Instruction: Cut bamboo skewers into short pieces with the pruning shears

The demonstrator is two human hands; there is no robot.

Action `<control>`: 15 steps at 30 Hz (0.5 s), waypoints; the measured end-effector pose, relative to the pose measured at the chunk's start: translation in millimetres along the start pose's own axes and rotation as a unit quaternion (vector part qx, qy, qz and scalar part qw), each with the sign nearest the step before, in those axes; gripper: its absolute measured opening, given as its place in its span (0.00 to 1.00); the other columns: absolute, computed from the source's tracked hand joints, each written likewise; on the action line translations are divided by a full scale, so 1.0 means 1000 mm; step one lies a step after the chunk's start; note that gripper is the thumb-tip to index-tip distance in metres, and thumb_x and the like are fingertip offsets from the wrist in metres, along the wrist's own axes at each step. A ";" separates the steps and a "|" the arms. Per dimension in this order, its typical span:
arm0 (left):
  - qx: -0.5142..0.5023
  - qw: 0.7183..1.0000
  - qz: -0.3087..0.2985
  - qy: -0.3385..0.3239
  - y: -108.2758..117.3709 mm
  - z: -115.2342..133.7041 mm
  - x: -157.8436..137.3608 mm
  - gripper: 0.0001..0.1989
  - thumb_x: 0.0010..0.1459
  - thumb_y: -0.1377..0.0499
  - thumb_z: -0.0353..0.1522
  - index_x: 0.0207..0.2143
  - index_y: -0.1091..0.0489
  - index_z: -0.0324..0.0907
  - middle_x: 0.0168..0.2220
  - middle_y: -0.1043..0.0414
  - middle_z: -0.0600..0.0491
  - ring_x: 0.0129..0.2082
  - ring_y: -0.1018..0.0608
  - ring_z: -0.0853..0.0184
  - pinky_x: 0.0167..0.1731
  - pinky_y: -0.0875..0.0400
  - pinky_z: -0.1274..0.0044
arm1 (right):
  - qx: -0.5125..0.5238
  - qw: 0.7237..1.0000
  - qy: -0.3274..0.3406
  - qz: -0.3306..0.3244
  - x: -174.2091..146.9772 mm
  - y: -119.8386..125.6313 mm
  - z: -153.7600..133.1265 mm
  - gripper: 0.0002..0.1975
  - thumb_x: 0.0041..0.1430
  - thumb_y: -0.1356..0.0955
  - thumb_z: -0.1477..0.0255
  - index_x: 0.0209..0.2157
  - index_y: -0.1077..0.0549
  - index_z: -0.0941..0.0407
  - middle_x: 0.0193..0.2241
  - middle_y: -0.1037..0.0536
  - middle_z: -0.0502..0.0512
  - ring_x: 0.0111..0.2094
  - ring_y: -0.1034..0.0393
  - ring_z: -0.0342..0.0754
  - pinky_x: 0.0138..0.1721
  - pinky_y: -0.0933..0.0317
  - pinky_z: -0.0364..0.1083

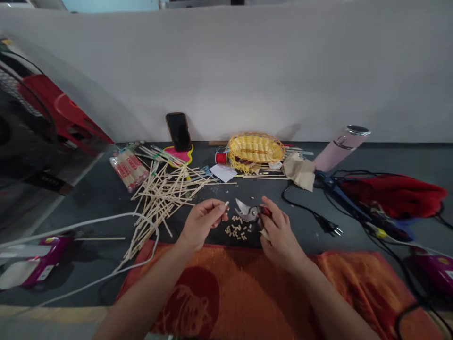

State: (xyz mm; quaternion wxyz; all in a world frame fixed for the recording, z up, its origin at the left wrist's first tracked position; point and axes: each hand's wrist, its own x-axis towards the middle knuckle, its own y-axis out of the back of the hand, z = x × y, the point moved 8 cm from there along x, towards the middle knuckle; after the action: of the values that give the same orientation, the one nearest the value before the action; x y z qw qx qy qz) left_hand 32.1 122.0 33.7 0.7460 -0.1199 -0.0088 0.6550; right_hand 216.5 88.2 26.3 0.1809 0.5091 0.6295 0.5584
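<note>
A short stick piece (227, 204) is being held in the left hand (208, 219), and its pale end is being shown at the tips of the thumb and the forefinger, which are being pressed narrowly together. It is being kept just beside the pruning shears (251, 213), but between the two a small gap is being left. The shears are being gripped by the right hand (278, 226), with the fingers being curled around the red handles; how tightly these are being squeezed cannot be told. The blades are being held apart, and their tips are being pointed toward the left hand.

Below the blades, many small cut pieces (234, 231) are being scattered on the dark table (208, 191). To the left, a loose heap of long sticks (163, 193) is being spread, and beside it a packet (129, 169) with red print is being seen. Behind, a phone (179, 131) is being leaned against the wall (226, 71), and a yellow woven basket (256, 147) is being placed next to a red spool (221, 157). The near edge of the table is being covered by an orange towel (247, 283) under the forearms.
</note>
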 end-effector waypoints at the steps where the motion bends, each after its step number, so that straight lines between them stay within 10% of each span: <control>1: 0.002 1.000 0.003 -0.006 0.001 -0.003 0.001 0.11 0.56 0.39 0.38 0.30 0.28 0.38 0.23 0.30 0.54 0.19 0.38 0.78 0.19 0.46 0.84 | -0.011 1.000 0.003 -0.012 0.000 -0.002 -0.002 0.21 0.48 0.39 0.83 0.46 0.34 0.61 0.64 0.50 0.71 0.64 0.55 0.62 0.56 0.48 0.61; 15: 0.116 0.992 -0.030 -0.032 -0.008 -0.011 -0.005 0.13 0.58 0.42 0.40 0.35 0.26 0.39 0.25 0.27 0.53 0.20 0.35 0.75 0.20 0.41 0.82 | -0.014 1.000 -0.016 -0.002 -0.003 -0.002 -0.010 0.20 0.48 0.38 0.82 0.45 0.32 0.58 0.62 0.44 0.66 0.59 0.46 0.60 0.54 0.46 0.60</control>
State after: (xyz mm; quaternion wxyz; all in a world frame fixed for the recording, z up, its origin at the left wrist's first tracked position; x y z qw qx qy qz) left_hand 41.1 114.6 25.5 0.7736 -0.0112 0.0396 0.6323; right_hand 209.2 81.1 26.5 0.1994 0.5144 0.6194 0.5585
